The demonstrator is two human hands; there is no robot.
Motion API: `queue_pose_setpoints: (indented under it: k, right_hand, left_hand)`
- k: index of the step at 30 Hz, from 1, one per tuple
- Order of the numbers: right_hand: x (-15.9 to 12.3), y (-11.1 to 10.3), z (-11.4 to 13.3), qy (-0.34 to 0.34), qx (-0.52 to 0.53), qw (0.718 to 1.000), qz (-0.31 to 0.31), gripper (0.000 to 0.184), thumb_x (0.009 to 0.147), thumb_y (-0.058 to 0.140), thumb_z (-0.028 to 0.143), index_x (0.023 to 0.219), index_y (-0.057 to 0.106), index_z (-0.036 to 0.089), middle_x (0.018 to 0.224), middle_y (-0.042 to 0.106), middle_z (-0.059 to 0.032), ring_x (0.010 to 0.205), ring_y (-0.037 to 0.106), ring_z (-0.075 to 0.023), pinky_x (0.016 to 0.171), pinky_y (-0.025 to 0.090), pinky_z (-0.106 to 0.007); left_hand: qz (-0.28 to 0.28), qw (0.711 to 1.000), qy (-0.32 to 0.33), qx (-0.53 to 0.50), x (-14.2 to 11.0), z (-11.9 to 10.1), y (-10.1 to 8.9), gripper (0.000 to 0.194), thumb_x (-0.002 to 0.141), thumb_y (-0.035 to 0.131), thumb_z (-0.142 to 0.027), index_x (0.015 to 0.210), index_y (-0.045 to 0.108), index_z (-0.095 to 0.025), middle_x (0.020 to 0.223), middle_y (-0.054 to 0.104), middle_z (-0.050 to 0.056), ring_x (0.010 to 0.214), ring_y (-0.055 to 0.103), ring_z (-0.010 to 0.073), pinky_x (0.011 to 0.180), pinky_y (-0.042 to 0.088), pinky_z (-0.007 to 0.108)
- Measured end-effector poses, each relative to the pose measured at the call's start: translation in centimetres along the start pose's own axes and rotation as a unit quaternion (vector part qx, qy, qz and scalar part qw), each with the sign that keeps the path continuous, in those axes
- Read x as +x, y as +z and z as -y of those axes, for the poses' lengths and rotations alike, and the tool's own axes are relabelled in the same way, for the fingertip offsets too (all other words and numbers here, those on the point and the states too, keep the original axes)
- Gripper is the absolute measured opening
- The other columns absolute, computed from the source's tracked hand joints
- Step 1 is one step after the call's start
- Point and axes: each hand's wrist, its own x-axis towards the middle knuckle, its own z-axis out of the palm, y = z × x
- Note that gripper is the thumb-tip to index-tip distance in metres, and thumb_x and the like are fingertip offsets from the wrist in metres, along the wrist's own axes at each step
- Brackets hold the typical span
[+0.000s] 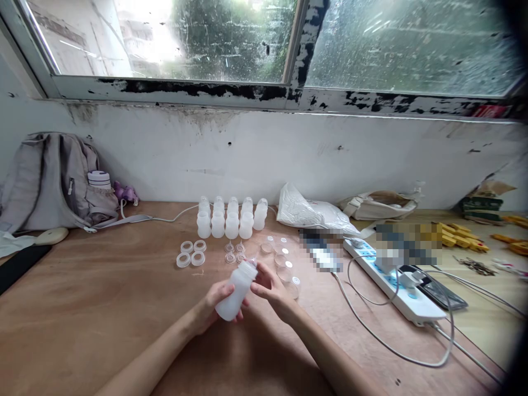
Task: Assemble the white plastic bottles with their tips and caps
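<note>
My left hand [214, 304] is wrapped round the body of a small white plastic bottle [237, 290], tilted with its neck up and to the right. At that neck, my right hand [273, 290] has its fingers curled round the bottle's top. Behind my hands, several more white bottles [231, 218] stand in two rows on the wooden table [115, 308]. White screw rings [191, 253] lie to their left front. Small clear nipples [234, 252] and clear caps [284, 264] are scattered just beyond my right hand.
A grey backpack [49, 181] leans on the wall at far left, with a white mouse [50, 235] in front. A white plastic bag [309, 212] and a beige bag [377, 204] lie behind. A white power strip [391, 283] with cables sits at right, yellow parts [457, 235] beyond.
</note>
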Motion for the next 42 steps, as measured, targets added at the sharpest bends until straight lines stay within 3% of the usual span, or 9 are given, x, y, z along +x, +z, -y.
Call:
queue_pose_setpoints:
  k: [3,7,13,18,20,24,30,37,42]
  right_hand:
    - [-0.5,0.9,0.4,0.05,0.083,0.995,0.03,0.055,0.058,0.068,0.041,0.106,0.05,0.02,0.108,0.057,-0.0103,0.105,0.048,-0.0259,0.085,0.039,-0.039]
    - [-1.0,1.7,0.5,0.098,0.154,0.982,0.038,0.042,0.053,0.068,0.042,0.086,0.053,0.02,0.099,0.061,-0.0091,0.1,0.051,-0.0273,0.082,0.039,-0.041]
    - [-0.7,2.2,-0.1,0.107,0.142,0.984,-0.021,0.029,0.058,0.066,0.036,0.075,0.05,0.018,0.091,0.063,-0.0076,0.09,0.055,-0.0238,0.072,0.043,-0.034]
    - [-0.5,2.7,-0.1,0.059,0.047,0.991,-0.11,0.021,0.065,0.064,0.03,0.076,0.05,0.018,0.093,0.063,-0.008,0.089,0.055,-0.0221,0.072,0.042,-0.031]
    - [-0.7,2.7,0.2,0.052,0.046,0.993,-0.091,0.023,0.064,0.064,0.031,0.077,0.051,0.018,0.096,0.063,-0.0082,0.091,0.054,-0.0227,0.072,0.042,-0.031]
    - [-0.8,2.4,0.7,0.07,0.103,0.992,-0.031,0.025,0.061,0.064,0.037,0.074,0.052,0.019,0.09,0.063,-0.0081,0.092,0.054,-0.0238,0.071,0.043,-0.032]
    - [-1.0,2.8,0.4,0.04,0.082,0.992,-0.088,0.019,0.063,0.066,0.028,0.07,0.051,0.018,0.07,0.06,-0.0022,0.072,0.057,-0.0174,0.064,0.042,-0.026]
    - [-1.3,3.4,0.3,0.009,-0.003,0.992,-0.123,0.02,0.067,0.065,0.032,0.074,0.051,0.019,0.072,0.059,-0.0017,0.066,0.055,-0.0157,0.058,0.042,-0.025]
    - [-0.4,1.1,1.8,-0.035,-0.239,0.965,-0.104,0.029,0.069,0.061,0.038,0.092,0.054,0.022,0.092,0.058,-0.0045,0.084,0.054,-0.0202,0.071,0.042,-0.031]
  left_hand:
    - [0.108,0.983,-0.06,-0.139,-0.4,0.8,1.8,0.053,0.068,0.055,-0.051,0.1,0.05,-0.009,0.076,0.058,0.008,0.059,0.056,0.0132,0.052,0.042,0.023]
    - [0.146,0.965,-0.111,-0.186,-0.8,0.9,2.3,0.036,0.061,0.062,-0.027,0.092,0.054,-0.009,0.072,0.057,0.005,0.061,0.056,0.013,0.056,0.042,0.023]
    - [0.101,0.989,-0.095,-0.057,-0.2,0.6,1.9,0.023,0.059,0.056,-0.021,0.08,0.054,-0.011,0.065,0.054,0.002,0.057,0.051,0.0121,0.053,0.039,0.023]
    - [-0.134,0.962,0.058,0.232,0.3,0.7,2.2,0.03,0.053,0.059,-0.015,0.083,0.055,-0.016,0.069,0.053,-0.001,0.058,0.044,0.0109,0.05,0.033,0.022]
    - [-0.102,0.974,0.038,0.197,0.1,0.4,2.4,0.028,0.054,0.059,-0.017,0.082,0.055,-0.016,0.069,0.053,0.0,0.058,0.046,0.0118,0.05,0.034,0.022]
    - [0.099,0.989,-0.104,-0.046,-0.7,-0.2,3.0,0.023,0.059,0.053,-0.022,0.079,0.052,-0.013,0.064,0.052,0.002,0.054,0.051,0.0124,0.05,0.039,0.024]
    - [-0.006,0.993,-0.011,0.114,-0.8,0.3,3.7,0.012,0.056,0.055,-0.014,0.067,0.051,-0.011,0.057,0.048,-0.001,0.05,0.044,0.0089,0.045,0.033,0.02]
    - [-0.133,0.914,0.106,0.368,-0.7,0.9,3.6,0.036,0.061,0.057,-0.017,0.096,0.047,-0.016,0.074,0.057,0.001,0.058,0.051,0.0127,0.05,0.04,0.022]
    - [-0.198,0.817,0.184,0.51,0.0,1.4,1.4,0.029,0.072,0.053,-0.033,0.096,0.047,-0.018,0.083,0.059,0.005,0.071,0.058,0.0184,0.061,0.046,0.029]
